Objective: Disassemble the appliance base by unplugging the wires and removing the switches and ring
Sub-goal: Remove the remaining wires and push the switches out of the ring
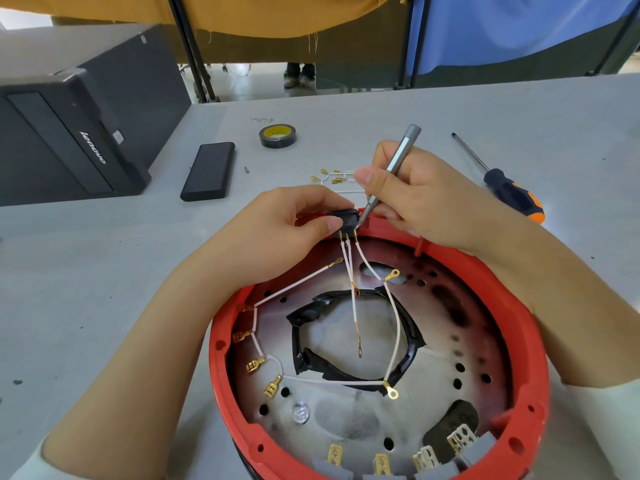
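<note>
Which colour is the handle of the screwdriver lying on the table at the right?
Dark navy with orange, seen in the head view: screwdriver handle.

Only one view, your head cam: looks fwd and down, close over the red base point(540, 344); table point(381, 109) runs toward 12 o'clock.

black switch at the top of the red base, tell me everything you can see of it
The black switch is a small boxy part that looks like plastic, sitting at the far rim of the red base. The left hand pinches it between thumb and fingers. Gold terminals stick out below it, with white wires still plugged in and trailing down over the metal plate. The right hand holds a slim grey tool whose tip meets the switch's right edge.
</note>
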Action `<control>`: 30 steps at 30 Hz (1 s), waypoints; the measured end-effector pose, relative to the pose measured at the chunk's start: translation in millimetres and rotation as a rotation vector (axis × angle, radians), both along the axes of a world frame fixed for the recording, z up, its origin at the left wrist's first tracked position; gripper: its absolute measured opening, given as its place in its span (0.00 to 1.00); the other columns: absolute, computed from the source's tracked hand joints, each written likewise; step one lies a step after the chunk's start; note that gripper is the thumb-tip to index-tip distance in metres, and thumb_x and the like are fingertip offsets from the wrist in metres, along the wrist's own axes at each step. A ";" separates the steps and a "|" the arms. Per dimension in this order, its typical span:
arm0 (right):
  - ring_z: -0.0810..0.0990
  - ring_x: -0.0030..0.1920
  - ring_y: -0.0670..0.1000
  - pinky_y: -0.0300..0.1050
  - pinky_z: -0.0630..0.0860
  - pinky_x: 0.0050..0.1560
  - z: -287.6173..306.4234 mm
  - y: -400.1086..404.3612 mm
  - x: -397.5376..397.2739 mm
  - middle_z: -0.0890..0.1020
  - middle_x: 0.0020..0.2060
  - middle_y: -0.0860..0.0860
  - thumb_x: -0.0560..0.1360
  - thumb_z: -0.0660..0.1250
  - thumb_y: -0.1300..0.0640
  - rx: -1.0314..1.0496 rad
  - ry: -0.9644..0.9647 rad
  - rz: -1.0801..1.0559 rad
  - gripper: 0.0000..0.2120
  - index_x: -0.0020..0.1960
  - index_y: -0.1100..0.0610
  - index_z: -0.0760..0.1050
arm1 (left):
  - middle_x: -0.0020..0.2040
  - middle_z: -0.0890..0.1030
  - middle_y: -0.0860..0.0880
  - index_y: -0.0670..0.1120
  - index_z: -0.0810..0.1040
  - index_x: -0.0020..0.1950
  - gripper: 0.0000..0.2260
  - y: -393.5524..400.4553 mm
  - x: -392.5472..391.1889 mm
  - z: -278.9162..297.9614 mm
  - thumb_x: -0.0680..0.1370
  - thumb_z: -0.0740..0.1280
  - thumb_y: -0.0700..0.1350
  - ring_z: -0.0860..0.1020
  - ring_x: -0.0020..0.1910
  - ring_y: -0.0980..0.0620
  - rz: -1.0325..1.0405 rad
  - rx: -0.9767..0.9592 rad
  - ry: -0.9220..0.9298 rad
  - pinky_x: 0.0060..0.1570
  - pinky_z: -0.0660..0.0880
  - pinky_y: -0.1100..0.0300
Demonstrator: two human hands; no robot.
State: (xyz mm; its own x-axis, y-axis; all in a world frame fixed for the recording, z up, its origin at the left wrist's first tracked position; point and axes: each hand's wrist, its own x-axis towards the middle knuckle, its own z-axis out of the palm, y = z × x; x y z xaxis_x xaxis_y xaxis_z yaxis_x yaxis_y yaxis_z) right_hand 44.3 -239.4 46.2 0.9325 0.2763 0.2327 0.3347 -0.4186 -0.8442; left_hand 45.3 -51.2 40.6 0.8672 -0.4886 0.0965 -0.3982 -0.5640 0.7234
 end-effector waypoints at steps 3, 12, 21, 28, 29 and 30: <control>0.60 0.19 0.42 0.32 0.59 0.19 1.8 -1.0 -6.8 0.64 0.23 0.49 0.81 0.58 0.60 0.316 0.057 0.035 0.14 0.37 0.57 0.61 | 0.53 0.81 0.62 0.55 0.78 0.57 0.10 0.3 0.4 -0.5 0.79 0.64 0.43 0.76 0.52 0.68 -0.001 -0.008 0.008 0.56 0.68 0.75; 0.68 0.19 0.47 0.34 0.65 0.22 16.2 -4.1 -17.2 0.77 0.21 0.51 0.74 0.71 0.51 0.147 -0.119 -0.169 0.15 0.34 0.53 0.68 | 0.54 0.81 0.61 0.55 0.78 0.58 0.10 0.4 1.0 -0.7 0.79 0.64 0.43 0.77 0.55 0.65 -0.004 -0.015 0.021 0.63 0.70 0.62; 0.59 0.17 0.47 0.32 0.56 0.20 2.4 3.4 -4.7 0.65 0.16 0.52 0.71 0.65 0.67 0.382 0.092 -0.207 0.19 0.28 0.55 0.62 | 0.53 0.80 0.64 0.57 0.78 0.57 0.11 0.5 2.4 -2.8 0.79 0.64 0.43 0.76 0.54 0.67 -0.002 -0.010 0.007 0.59 0.68 0.70; 0.65 0.17 0.43 0.33 0.61 0.21 -3.8 3.2 -3.7 0.70 0.16 0.47 0.64 0.66 0.57 0.139 -0.070 -0.306 0.12 0.27 0.52 0.64 | 0.54 0.80 0.63 0.57 0.78 0.57 0.11 0.7 3.1 -3.8 0.79 0.64 0.44 0.76 0.56 0.65 -0.003 -0.006 0.000 0.64 0.69 0.61; 0.66 0.17 0.43 0.33 0.61 0.21 -3.8 3.3 -3.5 0.70 0.16 0.47 0.65 0.66 0.57 0.135 -0.076 -0.309 0.12 0.27 0.52 0.65 | 0.54 0.80 0.63 0.57 0.78 0.57 0.11 0.7 3.3 -4.0 0.79 0.64 0.44 0.76 0.56 0.65 -0.002 -0.005 0.000 0.64 0.69 0.62; 0.66 0.17 0.43 0.32 0.62 0.21 -4.0 3.2 -3.3 0.70 0.16 0.47 0.65 0.66 0.57 0.125 -0.081 -0.311 0.12 0.27 0.52 0.65 | 0.54 0.80 0.63 0.57 0.78 0.57 0.11 0.8 3.6 -4.1 0.79 0.64 0.44 0.76 0.56 0.65 -0.001 -0.007 0.000 0.64 0.69 0.62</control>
